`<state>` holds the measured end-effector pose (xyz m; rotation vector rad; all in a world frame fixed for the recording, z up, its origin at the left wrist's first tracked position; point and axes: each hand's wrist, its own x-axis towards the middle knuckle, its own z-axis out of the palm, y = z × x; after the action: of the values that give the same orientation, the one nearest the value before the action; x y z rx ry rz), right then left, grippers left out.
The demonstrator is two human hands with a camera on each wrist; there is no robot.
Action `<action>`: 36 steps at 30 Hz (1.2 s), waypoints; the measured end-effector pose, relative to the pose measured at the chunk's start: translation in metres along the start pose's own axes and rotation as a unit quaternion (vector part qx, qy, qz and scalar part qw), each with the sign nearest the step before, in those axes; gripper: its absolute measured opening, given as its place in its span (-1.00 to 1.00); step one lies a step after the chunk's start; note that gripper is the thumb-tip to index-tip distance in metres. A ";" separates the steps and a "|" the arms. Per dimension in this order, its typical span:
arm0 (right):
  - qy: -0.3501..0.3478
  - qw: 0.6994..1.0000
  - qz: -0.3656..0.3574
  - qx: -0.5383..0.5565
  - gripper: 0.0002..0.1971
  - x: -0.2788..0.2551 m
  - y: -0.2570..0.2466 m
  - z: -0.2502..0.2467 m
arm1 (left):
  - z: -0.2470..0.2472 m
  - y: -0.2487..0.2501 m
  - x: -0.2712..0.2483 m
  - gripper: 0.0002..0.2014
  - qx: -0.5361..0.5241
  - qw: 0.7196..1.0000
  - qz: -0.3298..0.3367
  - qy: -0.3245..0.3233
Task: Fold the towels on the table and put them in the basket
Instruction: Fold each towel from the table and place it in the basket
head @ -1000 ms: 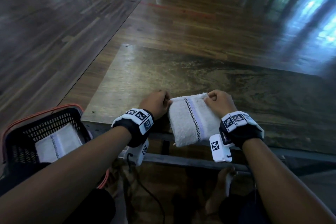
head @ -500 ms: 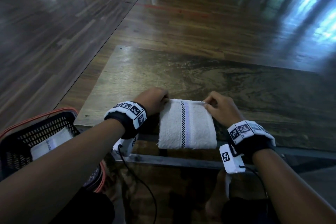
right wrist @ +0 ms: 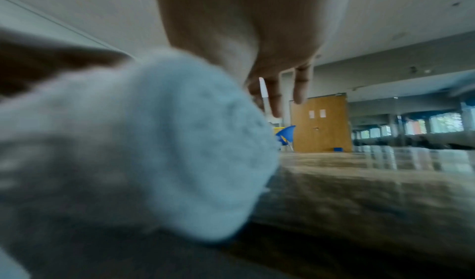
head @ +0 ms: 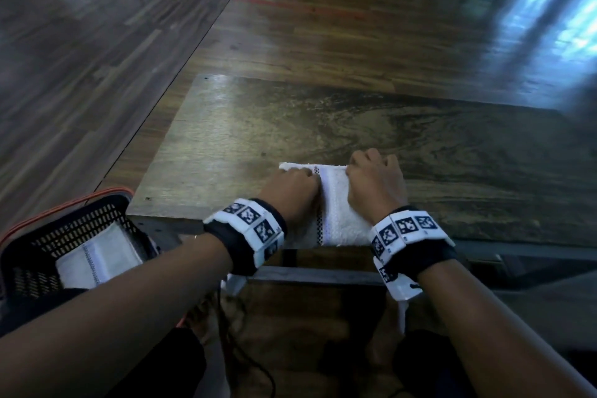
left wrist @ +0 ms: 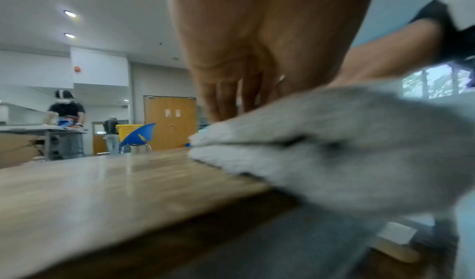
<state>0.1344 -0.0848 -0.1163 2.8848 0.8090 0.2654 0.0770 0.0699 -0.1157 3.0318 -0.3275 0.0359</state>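
Bare table (head: pixel 323 126) beyond towel (head: pixel 339 203)

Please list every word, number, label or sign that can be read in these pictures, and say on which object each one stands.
No words or numbers can be read.
Wristbands: black-and-white square marker patterns only, no letters.
Two sheets on the wooden door: too small and blurred to read.
Yellow bin: faint marks, not readable.
Towel: woven stripes only, no text.

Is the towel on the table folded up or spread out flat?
Folded. The towel is a small thick pad, and the left wrist view shows stacked layers at the table edge.
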 end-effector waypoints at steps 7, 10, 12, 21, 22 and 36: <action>-0.079 0.979 0.123 0.145 -0.48 -0.020 -0.024 0.021 | 0.027 0.008 0.000 -0.44 -0.043 0.993 -0.103 -0.048; -0.115 0.964 0.137 0.198 -0.43 -0.018 -0.017 0.028 | 0.033 -0.007 0.009 -0.42 -0.081 0.986 -0.141 -0.047; -0.125 0.949 0.171 0.234 -0.41 -0.020 -0.009 0.029 | 0.035 -0.017 0.012 -0.40 -0.094 0.979 -0.174 -0.054; -0.114 0.922 0.283 0.236 -0.50 -0.018 0.027 0.006 | 0.005 -0.053 -0.001 -0.63 -0.156 0.960 -0.231 0.042; -0.146 0.913 0.283 0.256 -0.48 -0.018 0.029 0.006 | 0.003 -0.053 -0.001 -0.57 -0.189 0.954 -0.234 0.015; -0.187 0.846 0.284 0.410 -0.55 -0.016 0.020 0.017 | -0.003 -0.035 -0.011 -0.57 -0.321 0.911 -0.254 -0.057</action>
<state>0.1341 -0.1112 -0.1318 3.6919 -0.0828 -0.7777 0.0737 0.1070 -0.1158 2.3673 0.3818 -0.2375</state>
